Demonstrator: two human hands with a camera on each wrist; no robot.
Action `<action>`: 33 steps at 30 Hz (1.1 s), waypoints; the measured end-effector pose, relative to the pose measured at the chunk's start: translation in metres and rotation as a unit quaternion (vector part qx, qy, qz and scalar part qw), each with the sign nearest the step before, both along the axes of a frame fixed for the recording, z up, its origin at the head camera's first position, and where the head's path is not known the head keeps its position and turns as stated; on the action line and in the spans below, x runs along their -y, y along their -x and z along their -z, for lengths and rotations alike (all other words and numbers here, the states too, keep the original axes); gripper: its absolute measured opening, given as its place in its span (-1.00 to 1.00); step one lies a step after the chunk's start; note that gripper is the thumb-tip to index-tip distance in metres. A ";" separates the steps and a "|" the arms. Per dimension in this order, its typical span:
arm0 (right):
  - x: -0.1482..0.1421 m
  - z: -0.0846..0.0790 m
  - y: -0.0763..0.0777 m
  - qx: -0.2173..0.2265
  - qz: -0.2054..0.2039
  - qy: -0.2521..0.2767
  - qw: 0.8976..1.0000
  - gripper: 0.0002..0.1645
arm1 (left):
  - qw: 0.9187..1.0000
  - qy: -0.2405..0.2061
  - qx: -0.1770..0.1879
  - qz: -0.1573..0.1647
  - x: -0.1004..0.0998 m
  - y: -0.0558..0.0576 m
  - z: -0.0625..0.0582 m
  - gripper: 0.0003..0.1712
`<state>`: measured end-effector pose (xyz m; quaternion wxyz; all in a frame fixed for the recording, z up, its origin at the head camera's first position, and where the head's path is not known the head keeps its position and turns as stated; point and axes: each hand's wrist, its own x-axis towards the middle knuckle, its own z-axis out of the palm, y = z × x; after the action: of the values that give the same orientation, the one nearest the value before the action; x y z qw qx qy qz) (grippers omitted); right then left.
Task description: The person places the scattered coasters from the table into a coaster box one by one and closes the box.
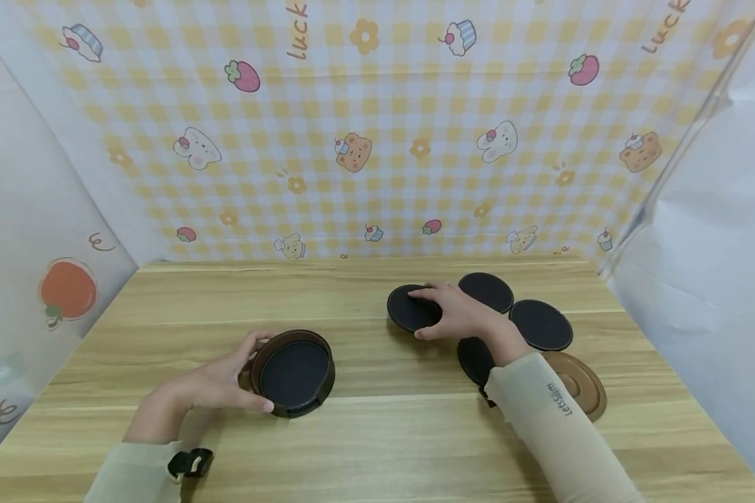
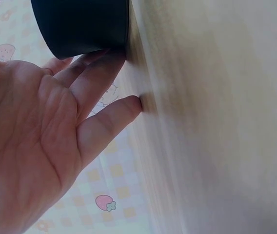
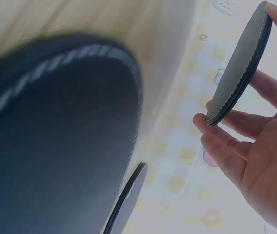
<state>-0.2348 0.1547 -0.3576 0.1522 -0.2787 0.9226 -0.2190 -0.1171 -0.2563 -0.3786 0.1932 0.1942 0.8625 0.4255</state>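
My left hand (image 1: 217,384) grips a round, low-walled coaster holder (image 1: 289,337) standing on the table, thumb at its near side and fingers behind. A dark disc (image 1: 294,376) lies on the holder's floor. In the left wrist view, the holder's dark outer wall (image 2: 85,29) meets the fingers. To the right, my right hand (image 1: 459,314) holds a round black coaster (image 1: 405,311) by its edge, thumb and fingers on opposite sides. The right wrist view shows this coaster (image 3: 241,68) tilted and raised, with light stitching round its rim.
Beyond and beside the right forearm lie more black coasters (image 1: 486,292), one further right (image 1: 541,325) and one partly under the wrist (image 1: 476,360). A brown oval piece with a raised ring (image 1: 581,384) is partly hidden by the sleeve. A patterned cloth (image 1: 390,181) hangs behind the wooden table (image 1: 384,447).
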 end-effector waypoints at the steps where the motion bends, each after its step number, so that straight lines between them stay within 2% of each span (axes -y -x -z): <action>1: 0.002 0.000 -0.001 0.000 0.000 0.004 1.000 -0.10 | 1.000 0.000 0.001 0.000 0.000 0.000 0.000 0.16; 12: 0.019 -0.001 -0.007 0.003 0.005 0.052 0.999 -0.10 | 1.000 -0.002 0.001 0.000 0.000 0.000 0.000 0.16; 21: 0.034 -0.001 -0.009 0.003 -0.009 0.068 0.998 -0.10 | 1.000 -0.003 0.003 -0.002 0.001 0.000 0.001 0.16; 33: 0.054 0.000 -0.018 0.014 -0.007 0.102 0.995 -0.10 | 1.000 -0.003 0.006 -0.006 0.000 -0.001 0.001 0.16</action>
<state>-0.2168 0.1008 -0.3580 0.1371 -0.2959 0.8912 -0.3153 -0.1164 -0.2563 -0.3792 0.1952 0.1875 0.8614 0.4298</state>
